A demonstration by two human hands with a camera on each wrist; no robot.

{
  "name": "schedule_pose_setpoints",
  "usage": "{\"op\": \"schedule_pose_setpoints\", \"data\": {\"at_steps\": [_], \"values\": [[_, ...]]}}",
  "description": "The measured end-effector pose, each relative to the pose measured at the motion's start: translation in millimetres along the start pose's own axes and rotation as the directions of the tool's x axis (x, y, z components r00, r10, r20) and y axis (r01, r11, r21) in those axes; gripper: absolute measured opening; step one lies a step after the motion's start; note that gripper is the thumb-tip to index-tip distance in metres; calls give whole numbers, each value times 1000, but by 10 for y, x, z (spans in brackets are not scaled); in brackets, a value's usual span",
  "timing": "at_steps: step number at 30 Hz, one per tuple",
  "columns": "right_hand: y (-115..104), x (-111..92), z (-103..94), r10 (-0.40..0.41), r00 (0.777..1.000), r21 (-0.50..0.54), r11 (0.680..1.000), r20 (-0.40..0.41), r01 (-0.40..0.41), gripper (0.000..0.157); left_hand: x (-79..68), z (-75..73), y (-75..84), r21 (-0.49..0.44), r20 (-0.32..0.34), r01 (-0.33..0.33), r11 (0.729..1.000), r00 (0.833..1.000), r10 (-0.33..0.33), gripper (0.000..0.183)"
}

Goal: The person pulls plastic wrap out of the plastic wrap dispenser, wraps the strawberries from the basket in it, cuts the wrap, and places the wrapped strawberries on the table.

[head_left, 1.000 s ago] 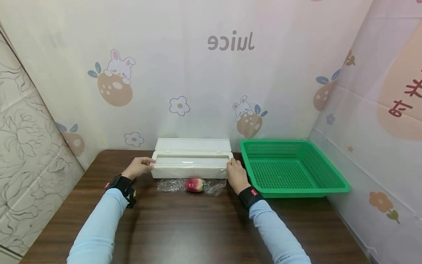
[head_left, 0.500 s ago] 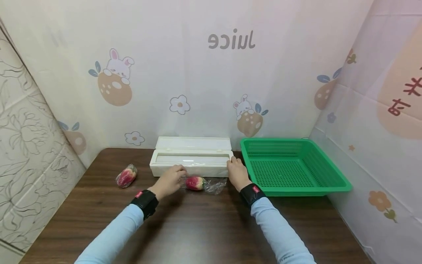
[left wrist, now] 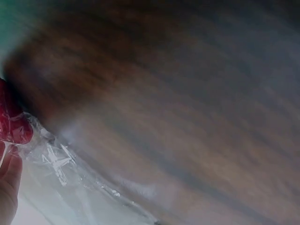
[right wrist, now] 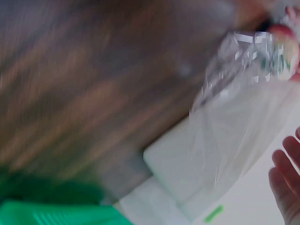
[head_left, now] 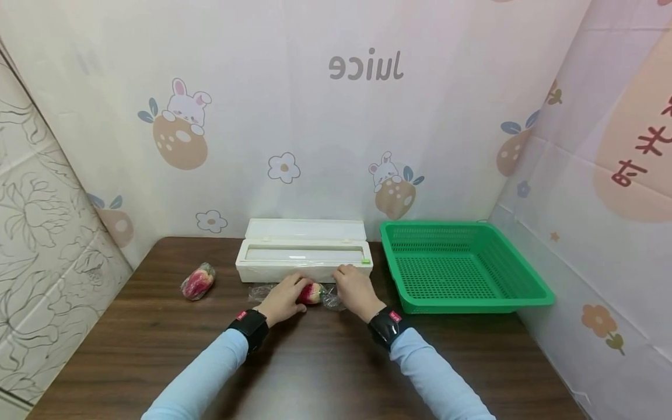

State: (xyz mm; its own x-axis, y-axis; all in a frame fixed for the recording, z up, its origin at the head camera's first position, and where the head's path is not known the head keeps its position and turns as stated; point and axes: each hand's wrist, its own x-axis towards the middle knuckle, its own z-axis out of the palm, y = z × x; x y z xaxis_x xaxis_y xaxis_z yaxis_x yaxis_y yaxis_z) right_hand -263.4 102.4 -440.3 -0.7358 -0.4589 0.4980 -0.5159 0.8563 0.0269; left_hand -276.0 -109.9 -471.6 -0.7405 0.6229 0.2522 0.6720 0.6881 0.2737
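In the head view my left hand [head_left: 283, 298] holds a red fruit with a pale yellow end [head_left: 311, 293], thumb and fingers on either side of it. Clear plastic wrap [right wrist: 234, 93] lies around the fruit and runs up over the front of a white wrap dispenser [head_left: 304, 270] with its lid raised. My right hand [head_left: 357, 290] is over the wrap just right of the fruit. Its fingers [right wrist: 286, 168] look loosely bent and hold nothing in the right wrist view. A small green cutter slide [head_left: 366, 261] shows at the dispenser's right end.
A second red fruit in plastic wrap [head_left: 198, 282] lies at the left of the brown table [head_left: 325, 361]. To the right of the dispenser stands a green basket [head_left: 472, 306]. A patterned cloth wall [head_left: 315, 116] closes off the back.
My left hand has left the dispenser's left end and come right and down to the fruit. My right hand has moved left from the dispenser's right end, uncovering the green slide.
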Motion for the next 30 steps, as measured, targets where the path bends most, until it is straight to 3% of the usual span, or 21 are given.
{"op": "schedule_pose_setpoints", "data": {"at_steps": [5, 9, 16, 20, 26, 30], "values": [[-126, -85, 30, 2, 993, 69, 998, 116, -11, 9, 10, 46, -3, 11, -26, 17, 1000, 1000, -17, 53], [-157, -133, 23, 23, 986, 84, 996, 165, -37, 11, 11, 53, 16, 11, -23, 21, 1000, 1000, -21, 47], [-184, -164, 25, 47, 976, 117, 990, 211, -73, 8, -51, -21, 122, -29, 75, 29, 999, 997, -27, 46], [-188, -187, 30, 50, 964, 143, 986, 260, -89, 9, -100, -68, 200, -91, 126, 60, 994, 991, -49, 46], [-194, -202, -4, 32, 963, 166, 983, 269, -79, 7, -151, -97, 275, -146, 175, 102, 984, 982, -75, 41], [-201, -203, -46, 42, 941, 196, 974, 335, -114, 12, -165, -125, 325, -172, 210, 124, 977, 974, -86, 37]]}}
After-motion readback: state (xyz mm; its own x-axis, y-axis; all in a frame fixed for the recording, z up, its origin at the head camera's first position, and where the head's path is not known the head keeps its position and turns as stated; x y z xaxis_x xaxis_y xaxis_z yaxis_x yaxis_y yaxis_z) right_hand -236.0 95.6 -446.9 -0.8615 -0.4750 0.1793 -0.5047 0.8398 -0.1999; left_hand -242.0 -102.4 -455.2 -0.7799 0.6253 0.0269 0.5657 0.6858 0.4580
